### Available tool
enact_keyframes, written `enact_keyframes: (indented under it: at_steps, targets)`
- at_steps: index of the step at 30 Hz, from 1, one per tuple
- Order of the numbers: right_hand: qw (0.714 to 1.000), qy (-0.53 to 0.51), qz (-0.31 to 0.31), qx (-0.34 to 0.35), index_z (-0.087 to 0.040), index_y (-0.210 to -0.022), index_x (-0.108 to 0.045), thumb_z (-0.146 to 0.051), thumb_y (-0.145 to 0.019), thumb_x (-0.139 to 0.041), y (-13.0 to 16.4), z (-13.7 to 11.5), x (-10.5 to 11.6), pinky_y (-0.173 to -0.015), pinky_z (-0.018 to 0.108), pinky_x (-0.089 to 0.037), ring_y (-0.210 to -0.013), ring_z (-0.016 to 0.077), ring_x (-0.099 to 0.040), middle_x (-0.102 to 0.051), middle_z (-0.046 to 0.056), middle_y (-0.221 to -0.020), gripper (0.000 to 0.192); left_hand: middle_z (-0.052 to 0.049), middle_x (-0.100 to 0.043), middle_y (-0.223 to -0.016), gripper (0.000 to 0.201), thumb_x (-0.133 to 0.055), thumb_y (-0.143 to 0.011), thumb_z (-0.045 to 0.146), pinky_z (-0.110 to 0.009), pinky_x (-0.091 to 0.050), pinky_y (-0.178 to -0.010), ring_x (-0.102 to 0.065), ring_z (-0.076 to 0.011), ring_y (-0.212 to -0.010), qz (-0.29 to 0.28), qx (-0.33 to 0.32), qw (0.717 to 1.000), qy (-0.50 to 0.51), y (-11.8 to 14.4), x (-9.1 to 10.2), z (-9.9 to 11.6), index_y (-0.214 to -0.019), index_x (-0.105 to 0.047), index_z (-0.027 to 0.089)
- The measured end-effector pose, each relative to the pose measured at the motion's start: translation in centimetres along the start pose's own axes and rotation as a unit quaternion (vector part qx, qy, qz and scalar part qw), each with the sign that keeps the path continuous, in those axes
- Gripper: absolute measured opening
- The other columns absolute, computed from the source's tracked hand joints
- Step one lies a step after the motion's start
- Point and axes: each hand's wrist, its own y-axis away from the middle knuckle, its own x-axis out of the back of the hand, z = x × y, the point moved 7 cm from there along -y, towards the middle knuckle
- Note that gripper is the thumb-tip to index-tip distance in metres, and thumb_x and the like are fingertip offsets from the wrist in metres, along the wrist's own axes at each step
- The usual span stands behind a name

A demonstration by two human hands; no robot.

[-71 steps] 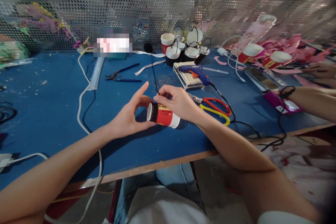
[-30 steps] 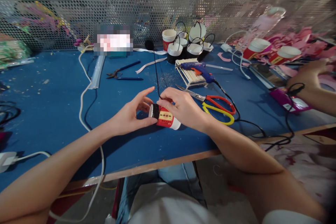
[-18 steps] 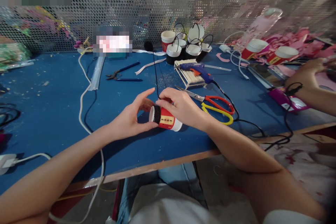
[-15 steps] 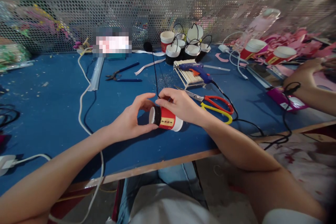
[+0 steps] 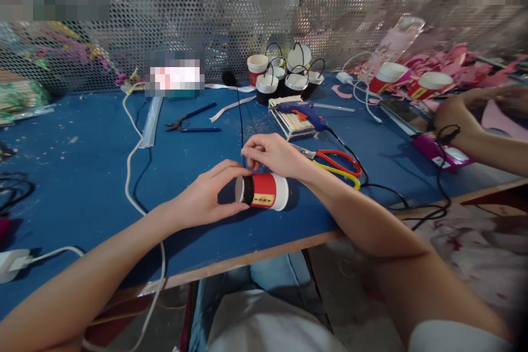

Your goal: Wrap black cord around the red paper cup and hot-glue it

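Left hand [image 5: 206, 198] cups the narrow end of 1 paper cup [image 5: 264, 191], lying on its side at the front of the blue table [image 5: 82, 176]. Right hand [image 5: 274, 154], fingers pinched on a black cord [image 5: 240, 115], hovers above the cup's black band. Cup probably light, easily crushed; best gripped gently near its stiffer rim.

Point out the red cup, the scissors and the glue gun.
red cup [image 5: 264, 190], head view, on its red side wall.
scissors [image 5: 339, 157], head view, on the red handle loop.
glue gun [image 5: 300, 108], head view, on the blue body.
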Motion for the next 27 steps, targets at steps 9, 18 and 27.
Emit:
enact_keyframes:
  at_steps: [9,18,27]
  targets:
    - [0.987,0.125,0.079,0.057,-0.015,-0.092,-0.064,-0.019,-0.083,-0.049,2.6,-2.5,2.9,-0.06,0.023,-0.043,-0.064,0.0093,-0.053,-0.06,0.001,-0.074,0.018,-0.012,-0.055,-0.114,0.048,-0.064,-0.079,0.035,-0.034,-0.048,-0.091,-0.056,-0.0211,-0.106,0.014,0.004,1.0,-0.003,-0.2,0.2,-0.3,-0.118,-0.047,0.014]
    - [0.979,0.182,-0.015,0.092,-0.016,-0.078,-0.062,-0.024,-0.08,-0.059,3.1,-3.0,0.5,-0.064,0.023,-0.041,-0.069,0.0095,-0.054,-0.06,0.0,-0.076,0.009,-0.012,-0.055,-0.114,0.047,-0.064,-0.079,0.035,-0.034,-0.048,-0.091,-0.055,-0.021,-0.107,0.022,0.004,1.0,-0.012,0.0,0.5,-0.5,-0.117,-0.046,0.014]
    - [0.993,0.076,0.071,0.059,-0.017,-0.083,-0.053,-0.025,-0.083,-0.052,2.5,-1.9,2.1,-0.062,0.024,-0.042,-0.069,0.0102,-0.054,-0.061,0.0,-0.075,0.008,-0.012,-0.055,-0.116,0.047,-0.063,-0.079,0.036,-0.034,-0.048,-0.092,-0.054,-0.0216,-0.11,0.022,0.012,1.0,-0.019,-0.2,0.4,-0.7,-0.118,-0.046,0.015]
